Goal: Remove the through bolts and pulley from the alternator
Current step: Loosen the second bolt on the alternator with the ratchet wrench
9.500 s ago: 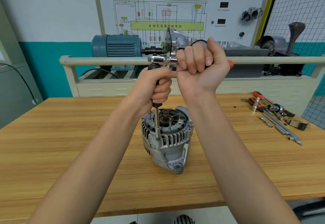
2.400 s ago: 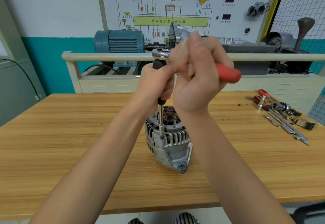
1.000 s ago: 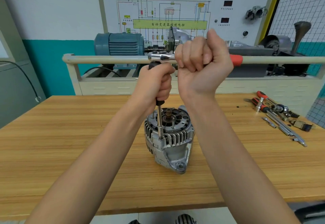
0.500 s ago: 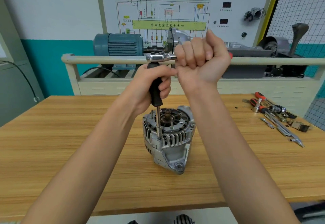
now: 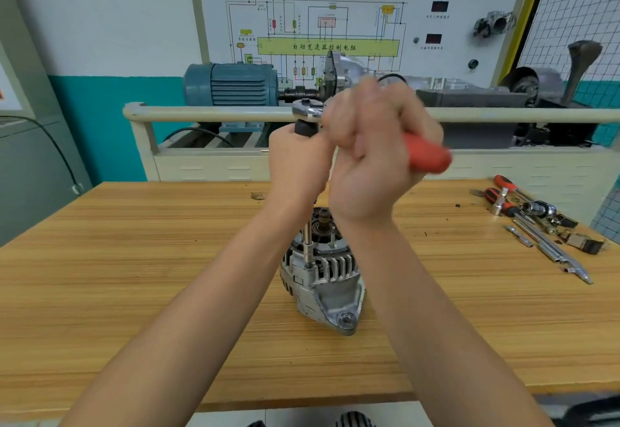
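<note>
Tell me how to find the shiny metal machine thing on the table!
Start at the long wooden workbench. Near its middle, below the two raised hands, stands the ribbed silver metal alternator. The loose red-handled tools lie flat far to the right; it alone is chunky, slotted all round, with a rod standing on it.

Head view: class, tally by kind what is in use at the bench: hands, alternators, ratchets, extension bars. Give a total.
hands: 2, the left hand and the right hand
alternator: 1
ratchet: 1
extension bar: 1
total: 5
</note>
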Tool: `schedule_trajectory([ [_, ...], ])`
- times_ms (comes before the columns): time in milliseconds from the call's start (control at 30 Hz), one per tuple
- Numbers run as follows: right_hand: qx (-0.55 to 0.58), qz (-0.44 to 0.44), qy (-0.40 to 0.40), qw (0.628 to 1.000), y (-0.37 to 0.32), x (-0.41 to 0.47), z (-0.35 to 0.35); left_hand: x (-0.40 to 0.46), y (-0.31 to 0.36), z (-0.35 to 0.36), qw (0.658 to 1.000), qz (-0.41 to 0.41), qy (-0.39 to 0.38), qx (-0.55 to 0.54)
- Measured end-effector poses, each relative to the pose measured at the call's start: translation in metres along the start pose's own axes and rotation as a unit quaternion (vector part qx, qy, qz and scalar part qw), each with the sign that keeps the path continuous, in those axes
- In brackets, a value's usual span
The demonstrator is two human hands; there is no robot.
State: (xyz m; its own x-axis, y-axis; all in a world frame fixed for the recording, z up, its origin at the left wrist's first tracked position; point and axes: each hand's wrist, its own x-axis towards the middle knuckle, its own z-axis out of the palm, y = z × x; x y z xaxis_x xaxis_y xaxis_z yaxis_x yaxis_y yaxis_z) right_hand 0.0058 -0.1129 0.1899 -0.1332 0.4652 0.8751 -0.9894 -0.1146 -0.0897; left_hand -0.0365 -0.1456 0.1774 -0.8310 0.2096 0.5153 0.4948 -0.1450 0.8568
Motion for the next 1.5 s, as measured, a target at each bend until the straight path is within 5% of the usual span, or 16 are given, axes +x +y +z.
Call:
schedule_trajectory([
  [100,-0.064,-0.052,-0.030,0.996,0.002,-0.009,0.008,-0.006,0.004,0.005,0.993,-0.001,-0.033,-0.114],
  [167,-0.020,-0.006,-0.004,1.000,0.001,-0.002,0.004,-0.001,0.000,-0.003,0.994,-0.041,-0.014,-0.105],
  [267,0.139,0.118,0.015,0.983,-0.001,0.017,-0.011,0.002,0.000,-0.017,0.988,-0.067,-0.087,-0.113],
  [400,0.337,0.310,0.124,0.880,0.005,0.038,-0.037,0.005,0.000,-0.025,0.957,-0.065,-0.236,-0.156],
  [500,0.404,0.338,0.181,0.830,0.012,0.042,-0.048,0.007,0.002,-0.020,0.945,-0.089,-0.273,-0.156],
  [733,0.279,0.246,0.132,0.919,-0.001,0.031,-0.034,0.004,0.004,-0.011,0.981,-0.086,-0.129,-0.117],
  [900,0.016,0.024,0.026,0.999,0.000,0.001,0.000,-0.002,0.007,-0.003,0.997,-0.033,0.024,-0.059],
  [1000,-0.053,-0.024,0.001,0.998,0.000,-0.008,0.008,-0.007,0.006,-0.002,0.999,0.026,0.024,-0.018],
  [1133,0.079,0.075,0.023,0.994,-0.002,0.011,-0.004,-0.001,0.001,-0.008,0.994,-0.046,-0.002,-0.095],
  [1233,0.205,0.220,0.064,0.952,-0.001,0.030,-0.020,0.004,-0.001,-0.017,0.981,-0.071,-0.101,-0.150],
  [1367,0.365,0.345,0.163,0.849,0.011,0.043,-0.042,0.008,-0.001,-0.023,0.951,-0.105,-0.237,-0.167],
  [1500,0.371,0.341,0.181,0.844,0.012,0.043,-0.043,0.008,0.000,-0.019,0.950,-0.113,-0.237,-0.166],
])
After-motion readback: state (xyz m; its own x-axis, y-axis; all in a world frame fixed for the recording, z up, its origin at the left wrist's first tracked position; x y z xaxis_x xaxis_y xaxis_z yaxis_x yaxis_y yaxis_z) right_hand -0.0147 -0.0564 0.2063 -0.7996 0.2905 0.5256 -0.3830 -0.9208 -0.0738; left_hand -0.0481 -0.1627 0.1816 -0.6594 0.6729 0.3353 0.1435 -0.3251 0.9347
